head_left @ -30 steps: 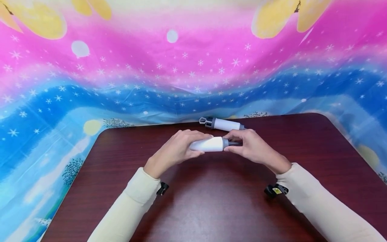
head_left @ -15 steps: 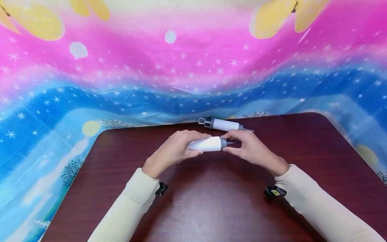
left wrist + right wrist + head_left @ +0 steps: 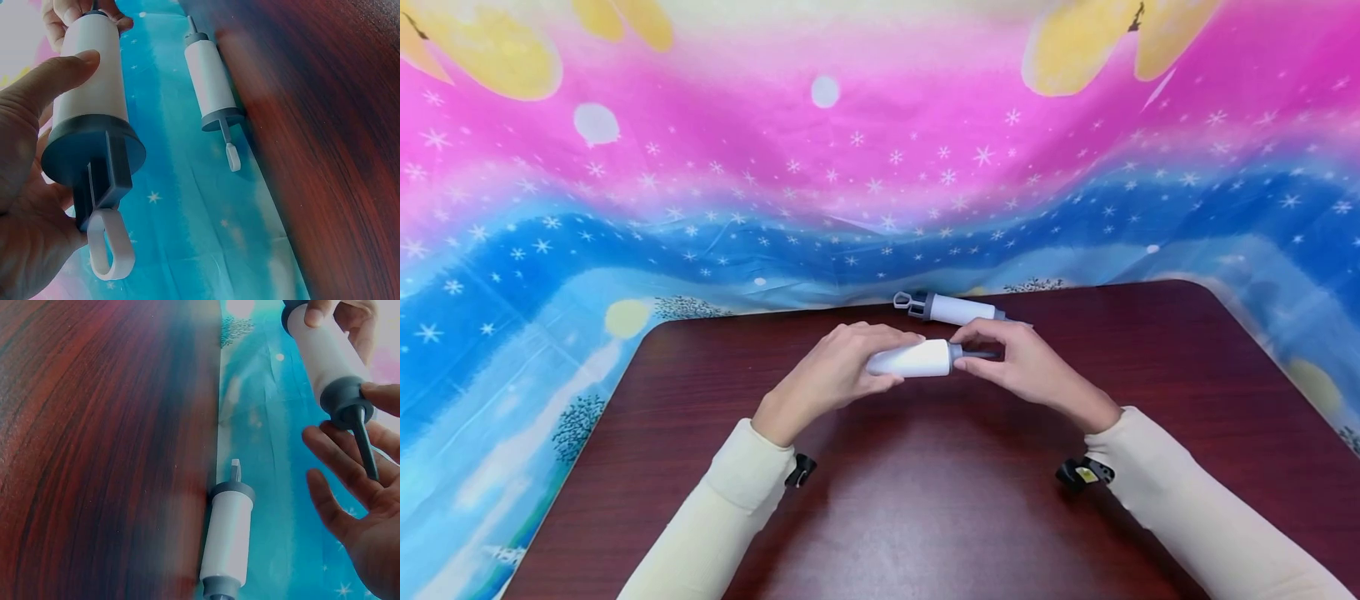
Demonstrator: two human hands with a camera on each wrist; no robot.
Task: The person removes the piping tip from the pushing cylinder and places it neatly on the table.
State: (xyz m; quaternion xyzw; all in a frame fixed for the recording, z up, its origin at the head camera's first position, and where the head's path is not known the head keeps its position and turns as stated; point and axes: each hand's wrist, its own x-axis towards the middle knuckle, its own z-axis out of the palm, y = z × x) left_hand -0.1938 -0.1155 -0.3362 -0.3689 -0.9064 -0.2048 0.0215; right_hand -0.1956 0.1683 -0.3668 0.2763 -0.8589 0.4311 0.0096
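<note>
A white plastic syringe-like tube with a grey nozzle (image 3: 917, 358) is held above the dark wooden table (image 3: 925, 500). It is gripped by the curled fingers of the left hand (image 3: 835, 371); its nozzle collar is pinched by the right hand (image 3: 1026, 367).

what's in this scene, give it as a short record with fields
held item: white syringe-like tube with grey nozzle and grey cap
left hand: left hand grips the tube's white barrel
right hand: right hand pinches the grey nozzle end
plunger end: white ring handle sticks out of the grey cap
second tube: second tube lies at the table's far edge, untouched
surface: dark red wooden table
backdrop: pink and blue starry cloth
</note>
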